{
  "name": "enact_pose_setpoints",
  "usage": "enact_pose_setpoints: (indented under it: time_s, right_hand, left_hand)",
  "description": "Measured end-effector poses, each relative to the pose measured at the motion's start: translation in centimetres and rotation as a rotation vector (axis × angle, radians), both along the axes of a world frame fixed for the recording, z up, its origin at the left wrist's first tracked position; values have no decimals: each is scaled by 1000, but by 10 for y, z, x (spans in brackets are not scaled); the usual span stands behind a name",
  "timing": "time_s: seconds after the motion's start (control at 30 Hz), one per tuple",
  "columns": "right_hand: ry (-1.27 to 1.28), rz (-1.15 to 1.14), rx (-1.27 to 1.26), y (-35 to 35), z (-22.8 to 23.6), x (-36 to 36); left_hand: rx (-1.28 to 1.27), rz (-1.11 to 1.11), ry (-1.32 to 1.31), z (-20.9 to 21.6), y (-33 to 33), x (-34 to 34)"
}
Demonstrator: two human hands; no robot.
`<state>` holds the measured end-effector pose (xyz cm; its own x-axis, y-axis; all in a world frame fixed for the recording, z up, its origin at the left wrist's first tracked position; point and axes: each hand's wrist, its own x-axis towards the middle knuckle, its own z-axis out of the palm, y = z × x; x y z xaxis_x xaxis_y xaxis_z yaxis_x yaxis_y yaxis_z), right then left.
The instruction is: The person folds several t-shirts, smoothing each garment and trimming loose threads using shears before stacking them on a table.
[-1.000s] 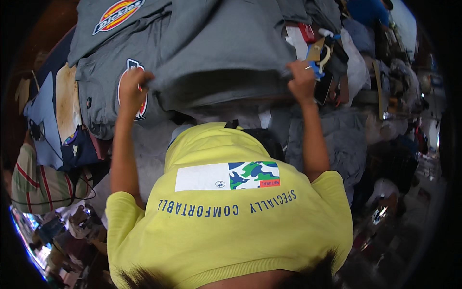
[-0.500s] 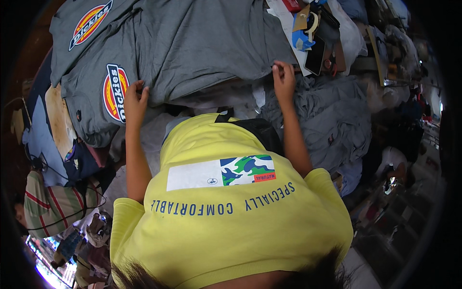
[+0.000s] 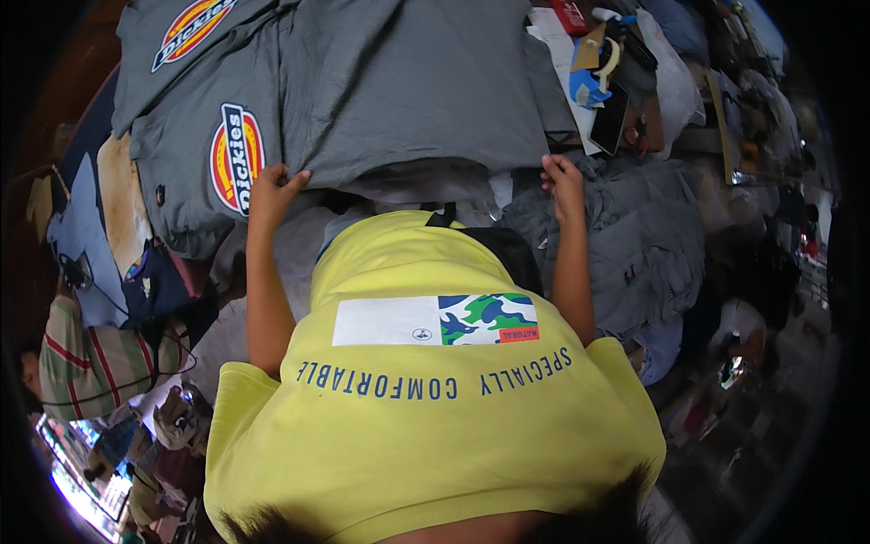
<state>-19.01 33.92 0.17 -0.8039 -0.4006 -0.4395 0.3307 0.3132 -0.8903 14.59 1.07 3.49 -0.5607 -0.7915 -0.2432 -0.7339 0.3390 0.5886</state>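
A dark grey T-shirt lies spread flat in front of me, its near edge drawn fairly straight between my hands. My left hand pinches that edge on the left, beside a grey shirt with an oval red-and-yellow print. At the right corner of the edge, my right hand has thumb and fingers closed on the cloth. A second oval print shows farther up on the left. The far part of the T-shirt runs out of the picture.
Right of the shirt lie a phone, a tape roll on a blue dispenser, a red box and paper. A heap of grey garments sits by my right forearm. At the left, a person in a striped shirt is close by.
My right hand has pulled its corner of the T-shirt nearer and slightly outward. The cloth between my hands is flatter and less wrinkled. My left hand stays at the near edge.
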Motion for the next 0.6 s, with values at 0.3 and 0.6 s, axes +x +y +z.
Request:
enact_pose_setpoints:
  time_s: [0.3,0.6]
  right_hand:
    - [-148,2,42,-12,15,18]
    - [-196,503,586,15,20,13]
  left_hand:
    - [480,119,158,-6,10,23]
    - [687,-9,-171,-21,15,64]
